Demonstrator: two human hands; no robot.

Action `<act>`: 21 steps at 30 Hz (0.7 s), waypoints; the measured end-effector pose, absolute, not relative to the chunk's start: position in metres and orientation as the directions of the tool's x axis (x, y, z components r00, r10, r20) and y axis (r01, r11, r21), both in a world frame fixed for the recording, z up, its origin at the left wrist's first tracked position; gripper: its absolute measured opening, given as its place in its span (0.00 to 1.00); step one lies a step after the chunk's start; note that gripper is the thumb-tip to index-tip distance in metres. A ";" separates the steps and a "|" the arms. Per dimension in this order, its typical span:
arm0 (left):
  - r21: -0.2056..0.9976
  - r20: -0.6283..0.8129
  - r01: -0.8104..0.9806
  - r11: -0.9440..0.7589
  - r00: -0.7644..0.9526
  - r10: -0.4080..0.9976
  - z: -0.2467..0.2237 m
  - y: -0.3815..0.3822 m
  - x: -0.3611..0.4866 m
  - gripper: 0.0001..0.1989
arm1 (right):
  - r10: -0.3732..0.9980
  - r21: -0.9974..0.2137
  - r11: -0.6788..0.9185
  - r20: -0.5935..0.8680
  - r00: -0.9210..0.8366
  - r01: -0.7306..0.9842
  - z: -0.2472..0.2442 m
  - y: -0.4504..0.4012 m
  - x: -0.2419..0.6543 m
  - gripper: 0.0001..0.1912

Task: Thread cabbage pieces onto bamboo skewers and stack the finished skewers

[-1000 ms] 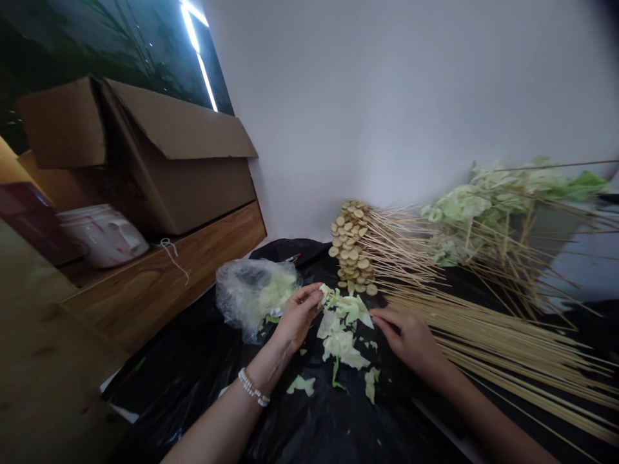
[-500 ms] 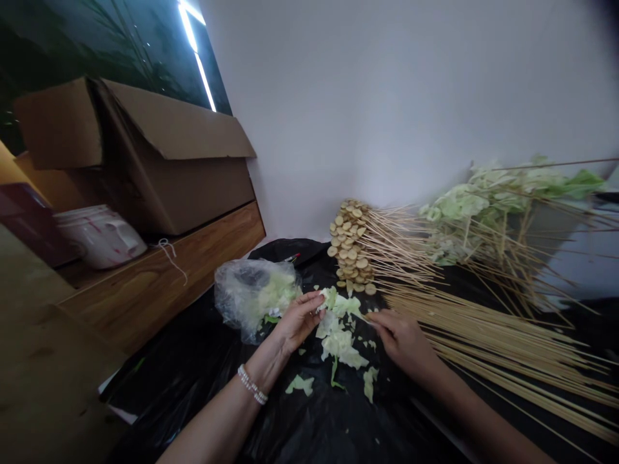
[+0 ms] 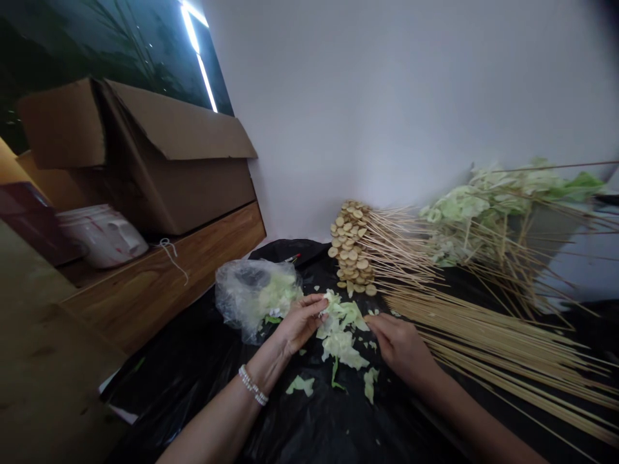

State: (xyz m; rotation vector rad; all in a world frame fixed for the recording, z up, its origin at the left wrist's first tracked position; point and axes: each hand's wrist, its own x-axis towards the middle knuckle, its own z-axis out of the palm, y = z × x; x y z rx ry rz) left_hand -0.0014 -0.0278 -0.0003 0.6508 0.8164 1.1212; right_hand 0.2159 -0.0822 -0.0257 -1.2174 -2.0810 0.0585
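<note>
Cabbage leaf (image 3: pixel 354 316) looked light, limp, easily torn; best gripped where bunched. Left hand (image 3: pixel 300 321) pinched one edge; right hand (image 3: pixel 399 343) closed beside opposite edge, contents unclear.

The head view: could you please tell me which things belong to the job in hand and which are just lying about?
Likely involved: held leaf, bag of leaves, bare sticks, leaf-laden sticks, skewered slices.
Probably lying about: cardboard box, white container, string.
</note>
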 end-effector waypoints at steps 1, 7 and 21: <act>0.801 -0.232 -0.511 0.311 0.213 0.949 -0.001 -0.028 -0.001 0.11 | 0.780 -0.402 0.562 0.548 -0.302 0.723 -0.024 -0.082 0.216 0.16; 0.798 -0.196 -0.537 0.275 0.202 0.960 -0.004 -0.028 0.004 0.13 | 0.796 -0.415 0.520 0.554 -0.245 0.747 -0.024 -0.079 0.217 0.16; 0.765 -0.150 -0.623 0.164 0.075 0.986 0.001 -0.018 -0.006 0.11 | 0.892 -0.540 0.452 0.300 -0.340 0.710 0.028 -0.095 0.277 0.15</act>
